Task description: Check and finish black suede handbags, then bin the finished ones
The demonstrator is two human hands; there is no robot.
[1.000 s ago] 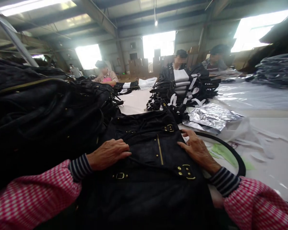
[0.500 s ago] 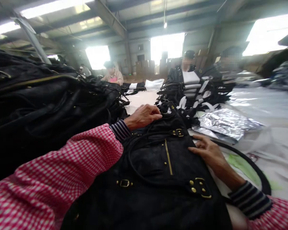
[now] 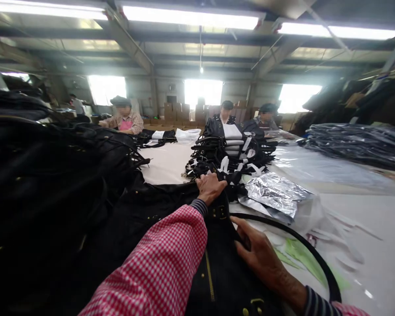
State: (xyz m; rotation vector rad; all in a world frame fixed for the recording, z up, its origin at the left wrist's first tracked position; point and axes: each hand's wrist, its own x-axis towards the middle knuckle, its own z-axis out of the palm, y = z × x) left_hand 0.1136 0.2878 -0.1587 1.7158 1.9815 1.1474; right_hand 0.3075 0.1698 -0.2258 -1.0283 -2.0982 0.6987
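Note:
A black suede bag (image 3: 171, 210) with gold buckles and a gold zip lies flat on the table in front of me. My left hand (image 3: 210, 186) reaches across it to the far edge, fingers curled on a black strap at the foot of a strap pile (image 3: 227, 153). My right hand (image 3: 255, 252) lies on the bag's right edge, fingers curled over the rim. A long black strap (image 3: 303, 245) curves over the table to the right of that hand.
A tall heap of black bags (image 3: 52, 175) fills the left. Silver foil bags (image 3: 276, 191) and clear plastic lie right of the straps. Wrapped dark goods (image 3: 358, 142) are stacked at the far right. Three people sit at the table's far end.
My left hand has gone from the bag's front panel forward to the strap pile. The right hand has slid along the bag's right edge. The view has tilted up.

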